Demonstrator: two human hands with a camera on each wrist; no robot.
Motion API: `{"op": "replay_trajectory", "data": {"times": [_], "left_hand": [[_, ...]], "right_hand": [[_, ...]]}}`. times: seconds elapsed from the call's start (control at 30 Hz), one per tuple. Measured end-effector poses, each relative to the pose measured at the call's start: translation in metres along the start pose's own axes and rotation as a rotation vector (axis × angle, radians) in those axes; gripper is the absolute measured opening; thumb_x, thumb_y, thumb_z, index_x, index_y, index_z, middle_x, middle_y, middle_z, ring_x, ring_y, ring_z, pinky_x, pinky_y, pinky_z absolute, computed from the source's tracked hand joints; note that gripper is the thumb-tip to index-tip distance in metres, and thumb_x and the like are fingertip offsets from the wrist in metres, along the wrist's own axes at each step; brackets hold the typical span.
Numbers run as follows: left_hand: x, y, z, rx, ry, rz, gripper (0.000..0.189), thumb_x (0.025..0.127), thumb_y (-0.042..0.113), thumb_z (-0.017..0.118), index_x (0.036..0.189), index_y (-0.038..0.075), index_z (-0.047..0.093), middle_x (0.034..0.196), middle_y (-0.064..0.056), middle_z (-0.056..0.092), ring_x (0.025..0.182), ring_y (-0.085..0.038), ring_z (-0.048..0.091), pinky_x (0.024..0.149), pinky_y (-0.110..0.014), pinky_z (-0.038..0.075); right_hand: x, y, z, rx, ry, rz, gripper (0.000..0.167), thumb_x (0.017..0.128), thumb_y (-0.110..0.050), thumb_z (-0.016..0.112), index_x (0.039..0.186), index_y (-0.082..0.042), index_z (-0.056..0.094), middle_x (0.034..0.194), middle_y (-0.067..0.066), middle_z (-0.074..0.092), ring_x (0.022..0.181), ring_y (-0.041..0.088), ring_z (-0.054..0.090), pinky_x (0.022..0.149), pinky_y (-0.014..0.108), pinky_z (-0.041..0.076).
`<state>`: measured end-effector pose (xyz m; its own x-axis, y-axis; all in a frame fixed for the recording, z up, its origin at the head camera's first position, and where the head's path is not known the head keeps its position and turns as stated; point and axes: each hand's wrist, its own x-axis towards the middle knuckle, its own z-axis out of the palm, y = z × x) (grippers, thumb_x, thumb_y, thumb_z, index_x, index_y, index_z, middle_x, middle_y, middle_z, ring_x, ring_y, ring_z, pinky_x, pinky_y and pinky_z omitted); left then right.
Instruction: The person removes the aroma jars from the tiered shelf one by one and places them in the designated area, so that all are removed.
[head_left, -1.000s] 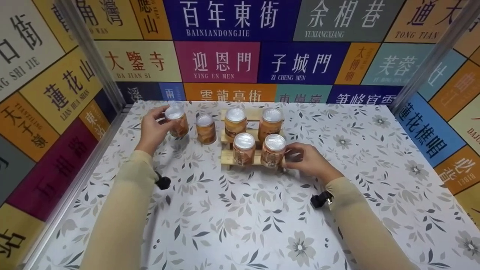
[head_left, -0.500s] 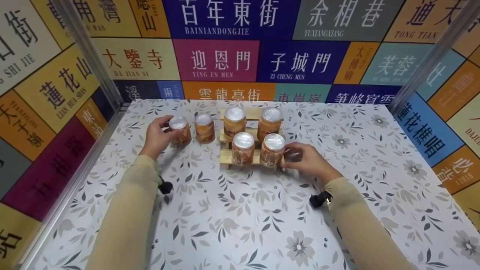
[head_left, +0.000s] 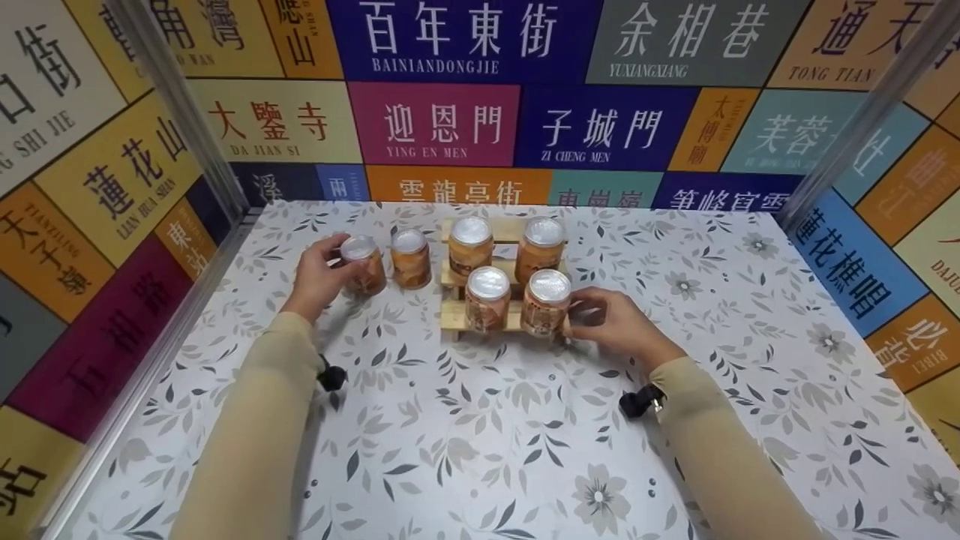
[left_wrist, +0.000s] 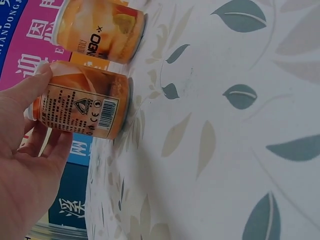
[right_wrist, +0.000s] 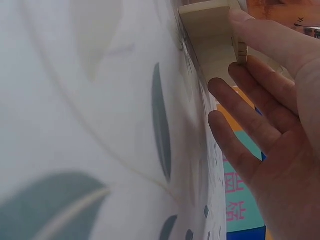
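My left hand (head_left: 319, 277) grips a small orange can (head_left: 365, 277) with a silver lid, thumb on one side and fingers on the other. In the left wrist view this can (left_wrist: 82, 105) turns its barcode label to the camera, its base at the tabletop. Right beside it stands a second orange can (head_left: 412, 266). A stepped wooden rack (head_left: 453, 315) bears several like cans in two rows. At the rack's right end is my right hand (head_left: 615, 322). The right wrist view shows its thumb and fingertips about the rack's end (right_wrist: 210, 32), other fingers spread loosely.
A white tablecloth (head_left: 465, 427) with leaf and flower print covers the table. Colourful panels (head_left: 435, 124) with Chinese lettering stand along the back and both sides. Black wrist cameras (head_left: 637, 401) sit on both forearms.
My left hand has brought its can a little toward me and to the right, nearer the second can. The right hand has stayed at the rack's right end.
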<state>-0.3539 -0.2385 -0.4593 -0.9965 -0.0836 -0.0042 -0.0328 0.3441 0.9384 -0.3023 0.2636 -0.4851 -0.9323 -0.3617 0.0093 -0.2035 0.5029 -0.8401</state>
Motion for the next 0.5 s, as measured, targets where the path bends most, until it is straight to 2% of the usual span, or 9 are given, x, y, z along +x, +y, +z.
{"op": "replay_trajectory", "data": {"times": [0.1,0.2,0.27,0.37,0.43,0.5], "left_hand": [[0.000,0.004,0.001,0.007,-0.010,-0.027,0.078,0.093,0.022,0.079,0.159,0.012,0.040,0.159,-0.012,0.043,0.143,-0.028,0.046,0.119,-0.038,0.044],[-0.002,0.009,0.002,0.024,0.044,-0.024,0.078,0.092,0.024,0.080,0.159,0.016,0.041,0.161,-0.012,0.039,0.146,-0.028,0.042,0.121,-0.041,0.041],[-0.003,0.013,0.006,0.031,0.104,0.014,0.073,0.091,0.024,0.080,0.156,0.016,0.046,0.161,-0.011,0.036,0.148,-0.029,0.040,0.123,-0.043,0.039],[-0.004,0.024,0.013,0.038,0.177,0.107,0.063,0.090,0.022,0.081,0.147,0.015,0.056,0.157,-0.012,0.036,0.147,-0.030,0.039,0.123,-0.043,0.038],[-0.006,0.033,0.019,0.024,0.188,0.166,0.056,0.090,0.021,0.082,0.142,0.015,0.061,0.153,-0.011,0.040,0.145,-0.029,0.042,0.122,-0.042,0.040],[-0.009,0.042,0.026,-0.002,0.170,0.210,0.053,0.090,0.022,0.083,0.139,0.015,0.063,0.150,-0.008,0.045,0.143,-0.026,0.044,0.121,-0.041,0.042]], "right_hand": [[0.000,0.000,0.000,-0.004,0.008,-0.006,0.060,0.081,-0.020,0.090,0.134,-0.008,0.065,0.127,0.016,0.070,0.114,0.037,0.069,0.104,0.052,0.056],[-0.001,-0.001,0.000,-0.011,0.006,-0.016,0.059,0.081,-0.019,0.089,0.134,-0.008,0.065,0.128,0.016,0.070,0.115,0.037,0.069,0.104,0.051,0.056],[-0.001,-0.001,0.001,-0.010,0.003,-0.015,0.059,0.081,-0.019,0.089,0.134,-0.008,0.065,0.128,0.016,0.070,0.116,0.037,0.069,0.104,0.051,0.056],[-0.001,-0.001,0.001,-0.007,0.001,-0.011,0.060,0.081,-0.020,0.089,0.135,-0.008,0.064,0.128,0.016,0.070,0.116,0.037,0.069,0.104,0.052,0.056],[-0.001,-0.001,0.001,-0.004,0.001,-0.012,0.061,0.081,-0.020,0.089,0.135,-0.008,0.064,0.128,0.016,0.070,0.115,0.037,0.069,0.104,0.052,0.055],[-0.001,0.000,0.001,-0.005,0.002,-0.016,0.061,0.081,-0.020,0.089,0.135,-0.008,0.064,0.129,0.016,0.070,0.115,0.037,0.069,0.104,0.052,0.055]]}}
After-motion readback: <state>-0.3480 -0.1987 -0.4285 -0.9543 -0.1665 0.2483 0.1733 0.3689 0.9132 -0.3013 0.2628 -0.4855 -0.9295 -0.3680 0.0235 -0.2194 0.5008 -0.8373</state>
